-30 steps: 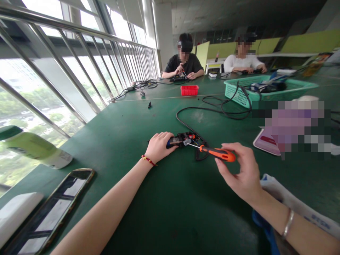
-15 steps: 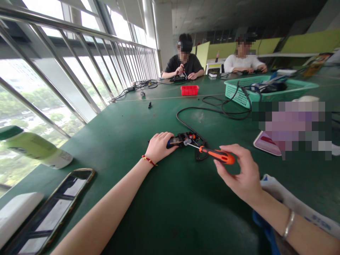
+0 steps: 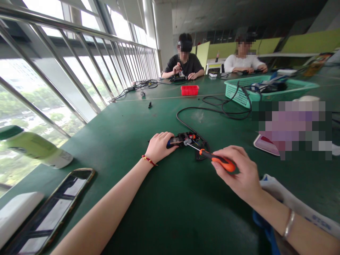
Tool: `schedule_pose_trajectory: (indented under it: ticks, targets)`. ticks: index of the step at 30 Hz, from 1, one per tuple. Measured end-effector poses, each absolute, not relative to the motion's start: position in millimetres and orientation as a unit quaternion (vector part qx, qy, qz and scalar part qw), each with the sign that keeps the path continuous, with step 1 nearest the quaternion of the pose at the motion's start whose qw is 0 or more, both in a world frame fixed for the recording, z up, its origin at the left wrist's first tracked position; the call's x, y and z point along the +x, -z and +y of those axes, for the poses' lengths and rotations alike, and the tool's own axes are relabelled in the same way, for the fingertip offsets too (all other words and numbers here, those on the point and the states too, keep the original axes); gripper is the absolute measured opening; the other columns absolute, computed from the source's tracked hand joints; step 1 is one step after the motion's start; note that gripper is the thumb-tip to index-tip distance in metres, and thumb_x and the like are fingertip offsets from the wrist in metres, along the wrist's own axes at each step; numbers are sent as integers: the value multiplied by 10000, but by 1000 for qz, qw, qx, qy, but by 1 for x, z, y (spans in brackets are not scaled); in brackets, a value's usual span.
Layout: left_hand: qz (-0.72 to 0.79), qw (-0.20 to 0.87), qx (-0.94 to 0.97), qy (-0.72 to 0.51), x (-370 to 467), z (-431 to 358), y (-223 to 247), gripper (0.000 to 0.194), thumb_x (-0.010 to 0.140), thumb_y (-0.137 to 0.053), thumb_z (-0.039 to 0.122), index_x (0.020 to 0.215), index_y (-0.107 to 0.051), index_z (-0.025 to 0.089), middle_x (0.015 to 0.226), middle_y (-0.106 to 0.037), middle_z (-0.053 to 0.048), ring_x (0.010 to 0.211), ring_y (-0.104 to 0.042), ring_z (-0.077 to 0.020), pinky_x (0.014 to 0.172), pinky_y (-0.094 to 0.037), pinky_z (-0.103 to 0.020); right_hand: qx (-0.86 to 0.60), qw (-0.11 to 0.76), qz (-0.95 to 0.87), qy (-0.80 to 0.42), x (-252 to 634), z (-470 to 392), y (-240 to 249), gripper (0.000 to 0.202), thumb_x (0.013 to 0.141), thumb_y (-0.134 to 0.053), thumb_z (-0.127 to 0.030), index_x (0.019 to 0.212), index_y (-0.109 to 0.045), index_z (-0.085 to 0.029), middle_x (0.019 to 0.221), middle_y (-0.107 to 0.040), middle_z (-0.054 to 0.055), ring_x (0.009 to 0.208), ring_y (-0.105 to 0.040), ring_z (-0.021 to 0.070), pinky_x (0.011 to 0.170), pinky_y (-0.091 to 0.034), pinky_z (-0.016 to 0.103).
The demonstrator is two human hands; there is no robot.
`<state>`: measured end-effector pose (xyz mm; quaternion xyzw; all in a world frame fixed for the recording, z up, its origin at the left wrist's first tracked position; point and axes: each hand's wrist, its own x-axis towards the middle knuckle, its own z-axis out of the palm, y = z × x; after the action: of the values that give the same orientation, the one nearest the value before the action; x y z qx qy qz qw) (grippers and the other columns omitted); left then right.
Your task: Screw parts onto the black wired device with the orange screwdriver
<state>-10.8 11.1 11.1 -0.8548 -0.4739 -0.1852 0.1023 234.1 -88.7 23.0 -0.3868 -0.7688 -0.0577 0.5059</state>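
Note:
My left hand [image 3: 160,146] is wrapped round the blue and black body of an opened power tool [image 3: 175,141], which lies on the green table [image 3: 164,194]. Small coloured wires and an orange-red part show at the tool's right end. Between thumb and fingers, my right hand [image 3: 240,171] grips the orange and black handle of a screwdriver [image 3: 220,161]. Its shaft slants up and left, with the tip at a grey part of the tool. A black cover piece [image 3: 202,154] lies just behind the shaft.
A black cable loops from the tool toward a green basket [image 3: 271,88] at the right. Farther back stands a red bin [image 3: 189,90]. Two people sit across the table. A phone [image 3: 53,209] and a bottle [image 3: 34,147] lie at the left.
The screwdriver's handle has tilted slightly downward, and the fingers of my right hand have closed in further round it. My left hand and the tool have stayed in place.

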Motion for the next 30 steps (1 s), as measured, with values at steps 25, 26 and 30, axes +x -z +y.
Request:
schedule_pose_trajectory:
  ticks: [25, 26, 30]
  targets:
    - [-475, 100, -854, 186, -11, 11, -10, 300, 790, -553, 431, 977, -552, 196, 901, -637, -38, 848, -594, -210, 764, -424, -325, -366, 521, -769, 61, 234, -87, -22, 275, 754, -617, -160, 1007, -528, -221, 837, -612, 35, 771, -594, 183, 699, -501, 359]
    - [-476, 99, -854, 184, -11, 11, -11, 299, 792, -549, 433, 978, -551, 199, 905, -637, -39, 851, -594, -211, 769, -424, -327, -374, 507, -774, 61, 233, -88, -24, 198, 771, -606, -180, 954, -543, -222, 800, -617, 25, 734, -592, 172, 687, -496, 352]
    - [-478, 96, -854, 183, -11, 11, -11, 302, 796, -540, 440, 981, -548, 202, 917, -639, -44, 859, -596, -214, 780, -425, -330, -415, 505, -756, 32, 234, -88, -22, 190, 797, -588, -216, 983, -551, -215, 775, -612, 21, 685, -588, 153, 628, -502, 309]
